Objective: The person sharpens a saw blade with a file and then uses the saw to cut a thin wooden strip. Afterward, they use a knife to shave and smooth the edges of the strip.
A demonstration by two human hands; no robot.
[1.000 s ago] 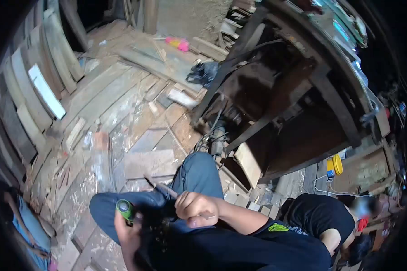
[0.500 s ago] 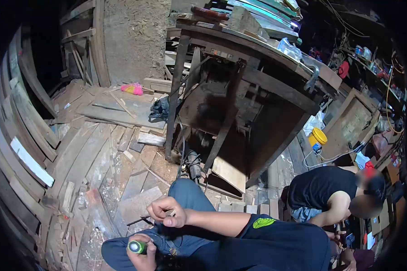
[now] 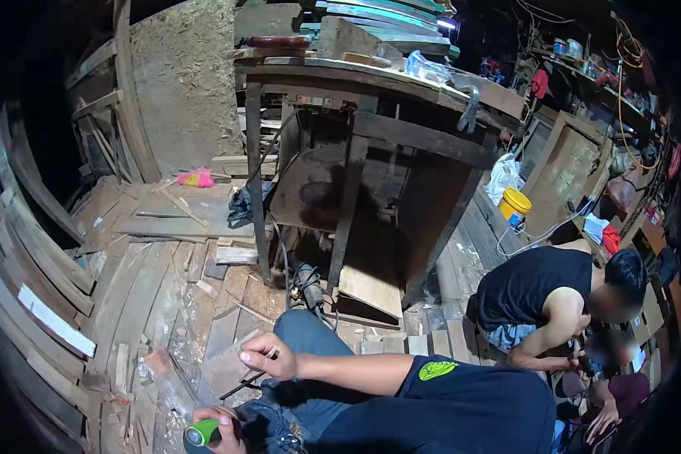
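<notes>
The left grip [image 3: 230, 439] clasped a green cylinder [image 3: 202, 433]; whether the right grip [image 3: 271, 356] pinched anything was unclear. A table [image 3: 424, 141] stood far, a yellow bucket [image 3: 515, 203] to its right.

One view serves, worn on the person's head and tilted down — so near that the wearer's dark shirt [image 3: 446, 412] spreads along the bottom edge. It faces across the wearer's right side, with the right hand [image 3: 268, 356] close in front and the left hand [image 3: 231, 437] low by the frame's edge. Farther off stands the workbench [image 3: 424, 140], over plank floor [image 3: 132, 295]. The wide lens bows the leaning boards [image 3: 34, 227] — the corners go dark.
</notes>
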